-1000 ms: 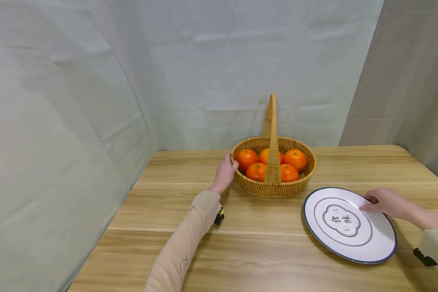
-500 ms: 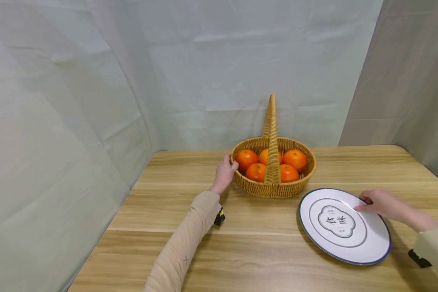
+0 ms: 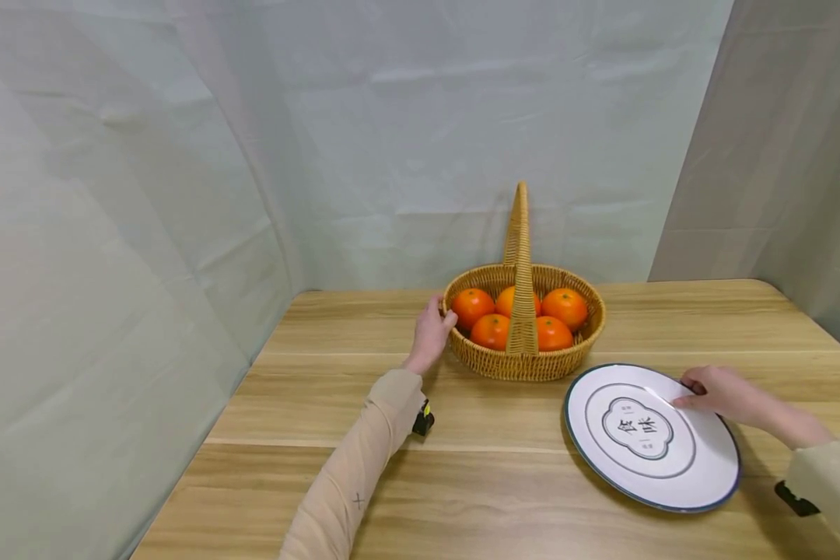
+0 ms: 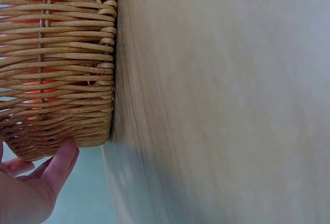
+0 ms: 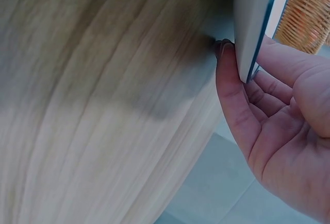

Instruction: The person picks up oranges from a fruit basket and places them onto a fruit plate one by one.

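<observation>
A wicker basket [image 3: 486, 362] with a tall arched handle stands near the table's back edge, holding several orange fruits [image 3: 490, 331] that look like mandarins. My left hand [image 3: 431, 334] holds its left end, thumb at the rim. Fingers [image 4: 61, 165] of that hand lie against the woven side in the left wrist view. At the right, my right hand [image 3: 724, 395] pinches the far right rim of a white plate [image 3: 619, 467] with a blue edge and a printed emblem. The right wrist view shows the thumb on the plate's face and a finger [image 5: 232, 90] beneath it.
The wooden table [image 3: 462, 498] stretches in front of both hands. Pale cloth [image 3: 406, 140] hangs behind the table and along its left side. A black strap device [image 3: 423, 418] sits at the left wrist.
The plate has shifted a little to the left, with my right hand moving along on its rim. My left hand and the basket have stayed in place.
</observation>
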